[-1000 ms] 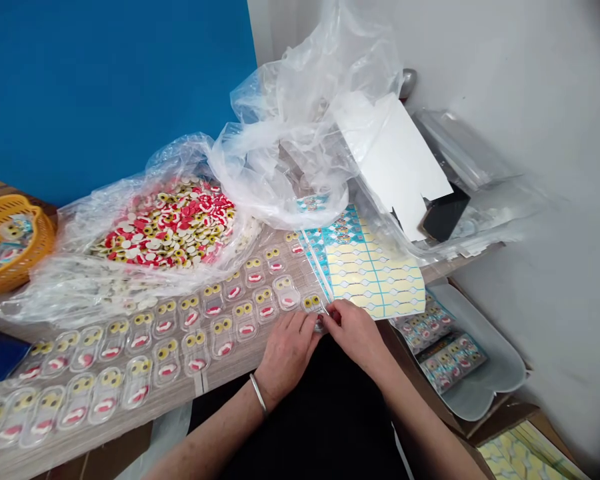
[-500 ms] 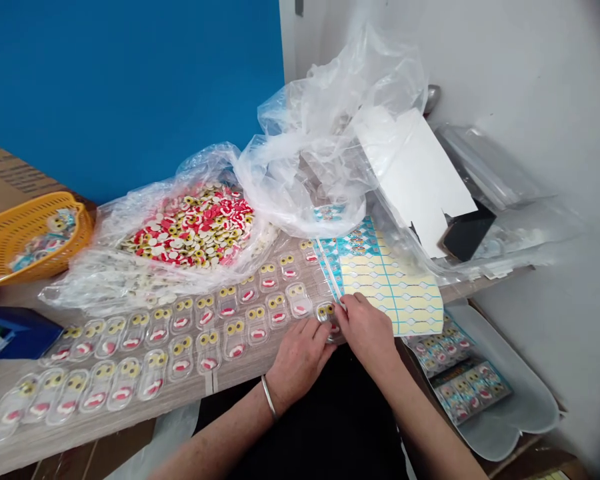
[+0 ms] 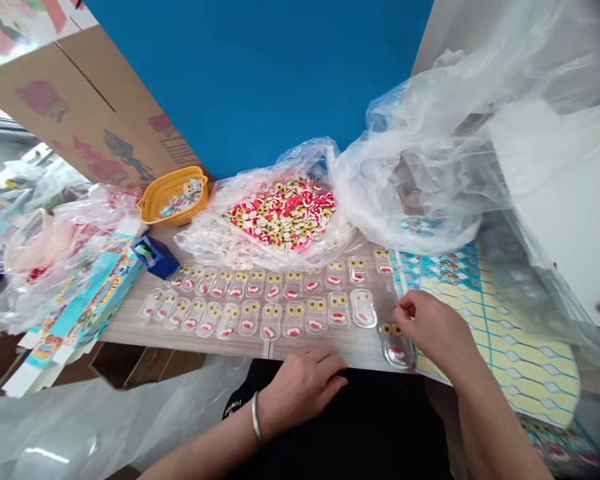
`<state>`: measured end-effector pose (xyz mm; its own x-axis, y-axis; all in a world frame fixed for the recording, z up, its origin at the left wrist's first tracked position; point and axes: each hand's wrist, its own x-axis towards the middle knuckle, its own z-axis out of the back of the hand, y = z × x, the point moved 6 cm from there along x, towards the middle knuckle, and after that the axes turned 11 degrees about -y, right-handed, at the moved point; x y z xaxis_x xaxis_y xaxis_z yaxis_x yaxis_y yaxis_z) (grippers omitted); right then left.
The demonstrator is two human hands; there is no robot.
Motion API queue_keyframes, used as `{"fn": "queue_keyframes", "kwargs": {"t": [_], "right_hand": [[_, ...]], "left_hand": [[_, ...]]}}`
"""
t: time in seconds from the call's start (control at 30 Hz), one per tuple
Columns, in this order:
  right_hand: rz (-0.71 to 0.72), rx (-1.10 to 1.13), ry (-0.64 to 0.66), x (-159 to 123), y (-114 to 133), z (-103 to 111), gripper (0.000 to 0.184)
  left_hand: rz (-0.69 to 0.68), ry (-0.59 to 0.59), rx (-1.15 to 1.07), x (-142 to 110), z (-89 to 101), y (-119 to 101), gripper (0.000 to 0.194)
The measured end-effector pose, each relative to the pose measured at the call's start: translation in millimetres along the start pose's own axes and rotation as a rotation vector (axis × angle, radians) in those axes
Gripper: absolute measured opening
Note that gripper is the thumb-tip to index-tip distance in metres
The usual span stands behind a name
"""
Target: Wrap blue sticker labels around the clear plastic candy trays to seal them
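My left hand rests at the table's front edge, fingers loosely extended, holding nothing. To the right, my right hand has its fingers curled in a pinch over the printed sheet; whatever may be between the fingertips is hidden. Beside it lies a clear plastic blister shell with two yellow eye pieces and a red mouth piece. More filled blister shells run leftward in two rows. A narrow white strip lies on the blue and yellow printed sheet, just beyond my right fingertips.
An open plastic bag of red, white and yellow pieces stands behind the rows. Leftward are an orange basket, a blue tape dispenser and printed cards. Crumpled clear plastic and a white board fill the right.
The view has swung left. My left hand has come away from the nearest blister shell to the table edge. My right hand has lifted slightly off that shell and the white strip.
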<state>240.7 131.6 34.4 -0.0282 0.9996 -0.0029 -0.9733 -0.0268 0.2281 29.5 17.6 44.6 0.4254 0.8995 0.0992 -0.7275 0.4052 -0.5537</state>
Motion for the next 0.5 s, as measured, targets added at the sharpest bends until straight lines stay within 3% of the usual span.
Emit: {"fn": "queue_keyframes", "kwargs": {"t": [0.13,0.3,0.37,0.5], "right_hand": [[0.125,0.182,0.004,-3.4,3.1,33.3,0.011],[-0.070,-0.009,-0.305,19.9,-21.3,78.5,0.012],[-0.188,-0.160,-0.335,22.9,-35.5,78.7,0.015],[-0.289,-0.314,-0.243,28.2,-56.8,51.9,0.018]], "left_hand": [[0.044,-0.011,-0.020,-13.6,2.6,13.2,0.014],[-0.051,-0.086,-0.059,-11.9,0.1,18.0,0.016],[-0.125,-0.154,-0.069,-8.9,-0.9,21.0,0.017],[-0.263,-0.247,-0.098,-2.7,-5.9,28.1,0.018]]}}
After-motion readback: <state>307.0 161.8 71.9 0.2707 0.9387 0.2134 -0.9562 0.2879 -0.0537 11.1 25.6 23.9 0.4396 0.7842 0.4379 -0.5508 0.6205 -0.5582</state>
